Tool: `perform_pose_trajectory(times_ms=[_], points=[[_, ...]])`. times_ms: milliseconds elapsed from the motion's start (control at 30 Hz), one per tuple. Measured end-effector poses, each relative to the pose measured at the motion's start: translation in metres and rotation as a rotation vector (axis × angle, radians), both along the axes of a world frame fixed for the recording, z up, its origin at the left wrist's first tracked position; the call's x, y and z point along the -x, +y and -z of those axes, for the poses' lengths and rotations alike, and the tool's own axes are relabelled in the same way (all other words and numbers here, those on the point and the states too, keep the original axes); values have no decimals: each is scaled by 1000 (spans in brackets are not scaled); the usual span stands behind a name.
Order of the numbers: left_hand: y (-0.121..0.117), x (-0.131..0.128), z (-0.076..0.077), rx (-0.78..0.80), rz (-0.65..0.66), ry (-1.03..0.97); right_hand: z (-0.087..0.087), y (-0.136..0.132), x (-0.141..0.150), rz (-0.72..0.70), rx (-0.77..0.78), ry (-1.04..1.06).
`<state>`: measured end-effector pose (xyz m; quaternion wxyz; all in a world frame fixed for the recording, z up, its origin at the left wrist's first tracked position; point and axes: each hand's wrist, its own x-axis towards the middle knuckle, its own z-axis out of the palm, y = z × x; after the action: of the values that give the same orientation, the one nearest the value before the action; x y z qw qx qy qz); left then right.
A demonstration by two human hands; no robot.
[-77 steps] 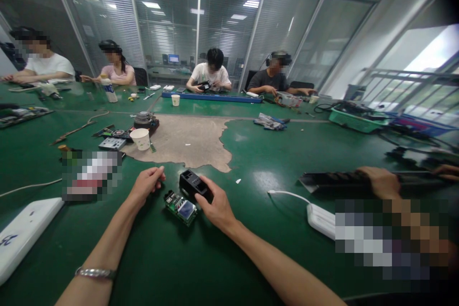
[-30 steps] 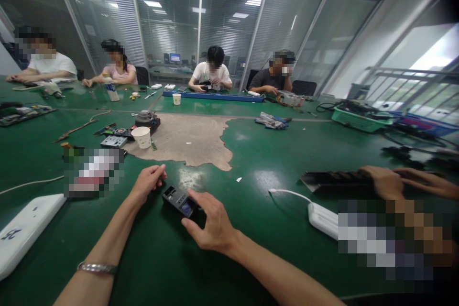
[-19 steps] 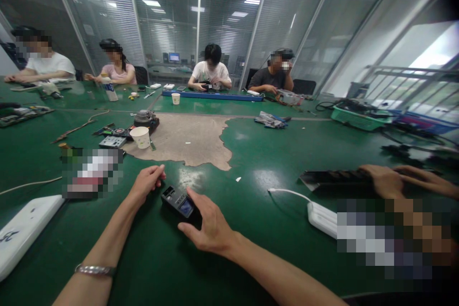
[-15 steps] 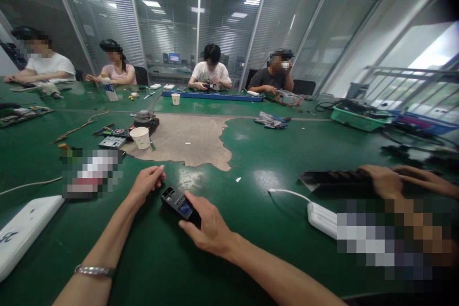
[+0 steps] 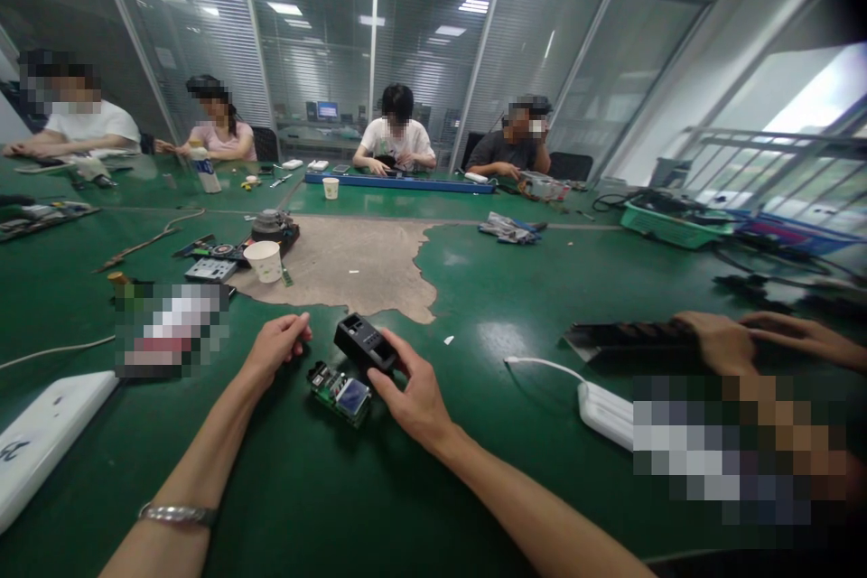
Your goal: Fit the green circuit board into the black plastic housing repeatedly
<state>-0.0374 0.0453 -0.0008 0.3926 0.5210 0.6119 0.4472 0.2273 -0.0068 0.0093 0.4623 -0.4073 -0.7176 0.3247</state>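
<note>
My right hand [image 5: 413,393] grips a small black plastic casing [image 5: 364,342] and holds it tilted just above the green table [image 5: 474,307]. Right below it, on the table, lies a small green circuit board with a little blue screen [image 5: 340,392]. My left hand [image 5: 275,346] rests on the table to the left of the board, fingers curled with thumb and fingertips pinched together; what they hold, if anything, is too small to make out. A metal bracelet [image 5: 177,515] sits on my left wrist.
A white power strip [image 5: 606,414] with its cable lies to the right, near another person's hands [image 5: 724,341] on a long black part. A white flat device [image 5: 41,433] lies at the left edge. A paper cup [image 5: 265,260] and parts stand further back. Several people sit across the table.
The black casing sat over the circuit board half a second ago. My right hand has lifted it off and back, and the green board now lies bare. My left hand has not moved.
</note>
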Motion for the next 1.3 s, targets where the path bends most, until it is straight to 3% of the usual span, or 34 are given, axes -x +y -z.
perform_pose_trajectory(times_ms=[200, 400, 667, 900, 1033, 1300], points=[[1, 1, 1, -3, 9, -3, 12, 9, 0, 43, -46, -130], [1, 0, -1, 10, 1, -12, 12, 7, -1, 34, -119, -224], [0, 0, -2, 5, 0, -2, 11, 8, -4, 90, -87, -184], [-3, -3, -7, -2, -6, -14, -6, -2, -1, -25, -26, 28], [-3, -3, -7, -3, -7, -24, -16, -13, 2, -98, -86, -28], [-2, -2, -5, 1, -2, -15, -19, -20, 6, -91, -185, -113]])
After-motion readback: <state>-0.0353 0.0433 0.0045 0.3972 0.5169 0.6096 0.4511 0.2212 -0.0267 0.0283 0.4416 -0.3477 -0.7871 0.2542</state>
